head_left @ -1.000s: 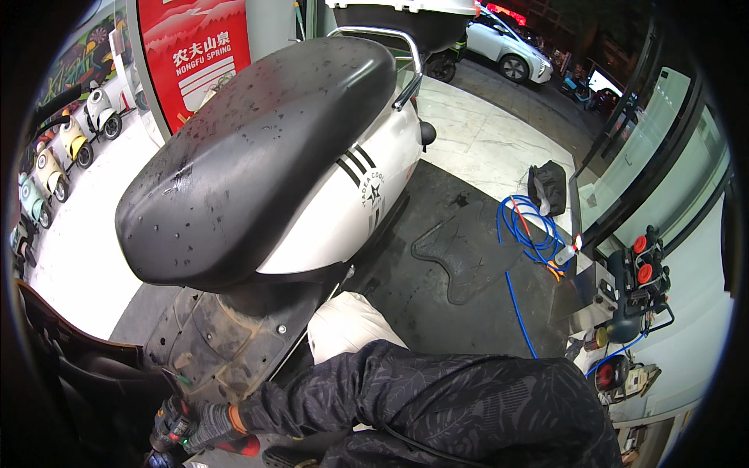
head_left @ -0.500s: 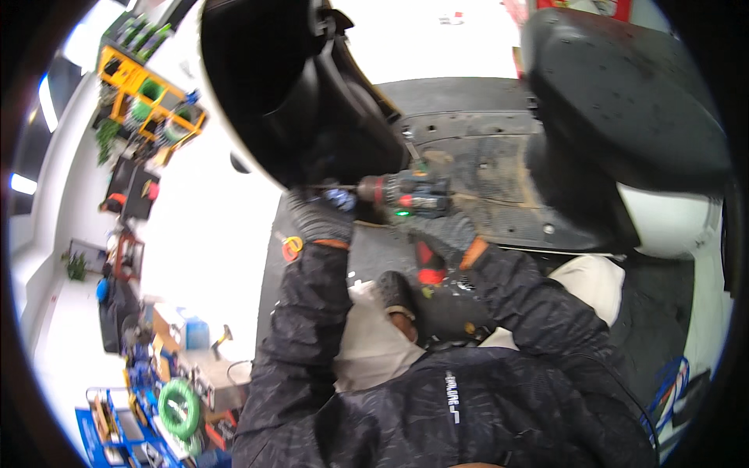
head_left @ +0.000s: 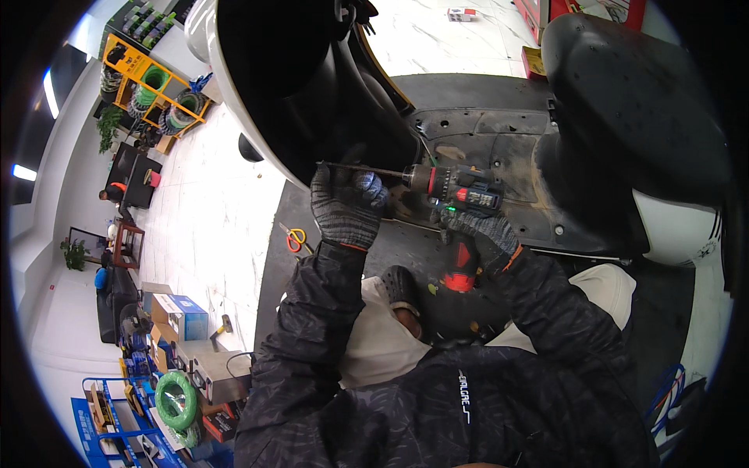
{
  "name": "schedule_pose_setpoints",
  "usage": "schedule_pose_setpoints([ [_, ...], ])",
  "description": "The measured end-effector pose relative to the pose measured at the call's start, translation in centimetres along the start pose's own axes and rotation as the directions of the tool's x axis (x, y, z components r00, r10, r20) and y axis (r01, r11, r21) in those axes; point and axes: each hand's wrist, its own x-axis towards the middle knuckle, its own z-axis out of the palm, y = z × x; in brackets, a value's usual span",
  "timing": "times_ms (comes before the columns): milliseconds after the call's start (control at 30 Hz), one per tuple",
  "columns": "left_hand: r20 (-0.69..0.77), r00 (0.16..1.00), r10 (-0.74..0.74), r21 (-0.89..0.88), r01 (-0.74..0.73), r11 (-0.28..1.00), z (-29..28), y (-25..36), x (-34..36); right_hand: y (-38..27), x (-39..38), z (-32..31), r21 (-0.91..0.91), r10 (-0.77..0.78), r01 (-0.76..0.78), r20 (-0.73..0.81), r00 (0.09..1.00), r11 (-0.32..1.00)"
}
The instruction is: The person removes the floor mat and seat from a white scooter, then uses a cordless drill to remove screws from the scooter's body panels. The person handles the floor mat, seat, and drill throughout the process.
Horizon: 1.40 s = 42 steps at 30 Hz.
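Observation:
My right hand point(head_left: 485, 232), in a grey knit glove, grips the handle of a black and red cordless drill point(head_left: 449, 187). A small green light glows on the drill, and its red-marked base hangs below my hand. From the chuck a long thin bit point(head_left: 365, 168) points left. My left hand point(head_left: 346, 210), gloved too, is closed at the bit's tip, its fingers curled; what they pinch, if anything, is hidden. The drill's lamp lights part of that glove. Both hands are beside a scooter's black inner front panel point(head_left: 304, 93), above the edge of its dusty footboard point(head_left: 499, 148).
Orange-handled scissors point(head_left: 295, 239) lie on the dark mat left of my left forearm. The scooter's black seat point(head_left: 632, 101) rises at the right. At lower left are a hammer point(head_left: 224, 326), a cardboard box point(head_left: 181, 316) and a green coil point(head_left: 175, 399). An orange rack point(head_left: 144, 66) holds tyres farther off.
The view has shifted and sharpened. The drill and my right hand sit farther right, with more of the long bit showing between chuck and left hand. Both hands stay closed.

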Motion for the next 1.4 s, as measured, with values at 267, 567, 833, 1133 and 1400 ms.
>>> schedule_pose_setpoints([
  [267, -0.033, 0.983, -0.18, 0.101, 0.183, 0.978, 0.0, -1.1, 2.1, -3.1, -6.7, -3.7, -0.368, -0.153, 0.089, -0.148, 0.977, 0.925],
  [567, -0.095, 0.994, -0.058, 0.959, 0.107, 0.264, -10.7, -13.2, 12.9, -3.7, -8.3, -9.7, -0.885, -0.557, 0.037, -0.259, 0.789, 0.463],
  [833, -0.006, 0.926, -0.377, 0.568, 0.313, 0.761, -9.9, -19.6, 17.4, -0.5, -6.0, -12.7, -0.472, -0.437, 0.176, -0.526, 0.73, 0.864],
  [1133, -0.006, 0.882, -0.471, 0.996, -0.038, -0.084, -1.5, -10.5, 11.3, -2.5, -8.3, -9.4, -0.562, -0.269, -0.074, -0.502, 0.822, 0.824],
  [1400, -0.199, 0.875, -0.442, 0.544, 0.474, 0.693, -5.8, -8.7, -0.4, 3.7, -7.0, -5.8, -0.05, 0.237, -0.268, -0.336, 0.912, 0.962],
])
